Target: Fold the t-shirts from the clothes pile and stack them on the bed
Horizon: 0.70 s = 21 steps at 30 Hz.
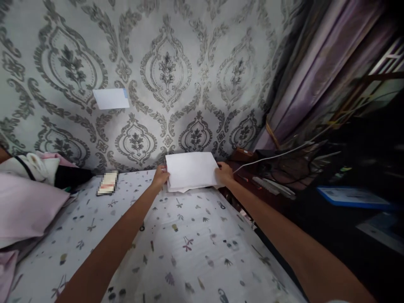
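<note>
A stack of white paper (191, 170) lies at the far edge of the bed, close to the wall. My left hand (160, 176) grips its left edge, the thumb on top and the fingers at the side. On the opposite edge, my right hand (224, 173) is closed around the stack in the same manner. The sheets look slightly uneven, with a few corners poking out along the near edge. Both arms reach forward over the patterned bedsheet (176, 252).
A phone-like object with a blurred screen (107, 183) rests left of the stack. Pink and white cloth (28, 202) is heaped at far left. A white card (111, 99) is on the wall. At right, a dark table holds cables and a blue-edged item (353, 197).
</note>
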Available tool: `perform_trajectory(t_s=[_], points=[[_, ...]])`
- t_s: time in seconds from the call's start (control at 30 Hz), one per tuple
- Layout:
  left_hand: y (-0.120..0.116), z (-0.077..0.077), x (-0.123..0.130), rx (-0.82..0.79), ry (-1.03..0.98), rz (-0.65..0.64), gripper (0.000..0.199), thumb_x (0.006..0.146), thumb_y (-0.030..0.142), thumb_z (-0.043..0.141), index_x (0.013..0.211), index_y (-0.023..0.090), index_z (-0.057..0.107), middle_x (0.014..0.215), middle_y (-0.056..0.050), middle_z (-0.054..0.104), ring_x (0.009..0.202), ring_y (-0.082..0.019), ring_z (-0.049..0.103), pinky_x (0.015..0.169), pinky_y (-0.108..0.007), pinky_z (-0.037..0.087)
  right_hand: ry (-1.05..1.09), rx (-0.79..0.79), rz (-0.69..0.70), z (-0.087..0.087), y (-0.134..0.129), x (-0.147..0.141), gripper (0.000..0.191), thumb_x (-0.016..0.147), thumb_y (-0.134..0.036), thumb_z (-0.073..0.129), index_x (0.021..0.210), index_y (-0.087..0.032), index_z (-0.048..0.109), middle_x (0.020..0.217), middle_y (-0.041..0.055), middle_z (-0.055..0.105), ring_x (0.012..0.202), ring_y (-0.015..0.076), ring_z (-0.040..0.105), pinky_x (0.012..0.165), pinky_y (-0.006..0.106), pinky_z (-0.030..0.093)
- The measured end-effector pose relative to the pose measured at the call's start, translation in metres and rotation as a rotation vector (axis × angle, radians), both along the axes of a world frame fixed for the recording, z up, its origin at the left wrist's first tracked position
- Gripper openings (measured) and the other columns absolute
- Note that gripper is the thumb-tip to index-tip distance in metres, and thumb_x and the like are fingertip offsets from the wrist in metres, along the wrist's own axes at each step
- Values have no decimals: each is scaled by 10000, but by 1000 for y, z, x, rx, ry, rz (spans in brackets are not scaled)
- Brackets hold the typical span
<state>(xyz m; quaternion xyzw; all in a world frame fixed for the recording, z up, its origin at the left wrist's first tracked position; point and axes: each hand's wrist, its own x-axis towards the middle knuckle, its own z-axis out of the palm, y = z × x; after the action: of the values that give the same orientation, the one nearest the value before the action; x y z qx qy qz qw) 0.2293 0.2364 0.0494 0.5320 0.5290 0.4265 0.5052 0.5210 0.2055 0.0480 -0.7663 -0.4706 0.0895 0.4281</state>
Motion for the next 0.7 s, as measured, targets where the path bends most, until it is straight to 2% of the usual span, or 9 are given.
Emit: perform_trajectory(t_s=[0.1, 0.2, 0.27, 0.33, 0.43, 0.5, 0.6, 0.7], points=[[-14, -5, -10, -2, -3, -27, 397, 816, 111, 591, 1166, 220, 440, 941, -28, 564, 772, -150, 577, 594, -220, 462, -224, 38, -6, 6, -6, -30, 563, 891, -315, 499, 1427, -143, 532, 1460, 207, 513, 1361, 368, 437, 1115, 563, 329], [-44, -17, -28, 0, 6, -62, 357, 826, 125, 601, 1141, 223, 464, 954, -20, 560, 755, -129, 575, 582, -202, 454, -486, 92, 116, 1, -5, -74, 592, 963, -471, 432, 1499, -221, 443, 1607, 178, 324, 1467, 395, 270, 1115, 655, 268], [-70, -25, -46, -6, 18, -93, 333, 811, 121, 613, 1110, 216, 500, 943, -19, 573, 718, -123, 573, 571, -209, 459, -551, 57, 209, -13, -4, -100, 584, 964, -502, 436, 1492, -253, 455, 1608, 178, 326, 1475, 423, 247, 1094, 708, 240], [-100, -32, -71, 28, 57, -141, 335, 795, 123, 628, 1101, 217, 532, 944, -24, 598, 701, -122, 567, 583, -221, 468, -603, 37, 267, -29, -3, -115, 550, 967, -477, 438, 1464, -251, 501, 1565, 193, 400, 1468, 428, 272, 1108, 704, 198], [-141, -34, -126, 254, 273, -250, 329, 845, 165, 572, 1167, 229, 541, 1025, -60, 626, 773, -149, 585, 665, -259, 490, -623, 81, 272, -45, 0, -118, 526, 966, -457, 444, 1443, -257, 532, 1534, 203, 448, 1460, 426, 304, 1121, 687, 165], [-161, -31, -170, 398, 481, -263, 328, 892, 184, 500, 1217, 224, 530, 1079, -85, 630, 848, -182, 606, 748, -302, 503, -587, 57, 283, -45, 3, -114, 511, 946, -450, 490, 1417, -266, 558, 1512, 213, 477, 1430, 443, 353, 1097, 711, 189], [-176, -22, -236, 451, 813, -200, 324, 898, 148, 459, 1203, 207, 551, 1137, -106, 632, 1000, -234, 616, 890, -359, 494, -552, -18, 286, -34, 1, -113, 472, 936, -415, 507, 1363, -238, 602, 1478, 235, 505, 1397, 453, 401, 1061, 727, 262], [-180, -12, -292, 412, 1159, -158, 326, 879, 73, 424, 1137, 183, 591, 1174, -131, 629, 1140, -272, 568, 1005, -416, 437, -579, -11, 267, -27, -12, -129, 444, 926, -341, 477, 1311, -185, 634, 1468, 255, 500, 1397, 429, 419, 1066, 669, 347]])
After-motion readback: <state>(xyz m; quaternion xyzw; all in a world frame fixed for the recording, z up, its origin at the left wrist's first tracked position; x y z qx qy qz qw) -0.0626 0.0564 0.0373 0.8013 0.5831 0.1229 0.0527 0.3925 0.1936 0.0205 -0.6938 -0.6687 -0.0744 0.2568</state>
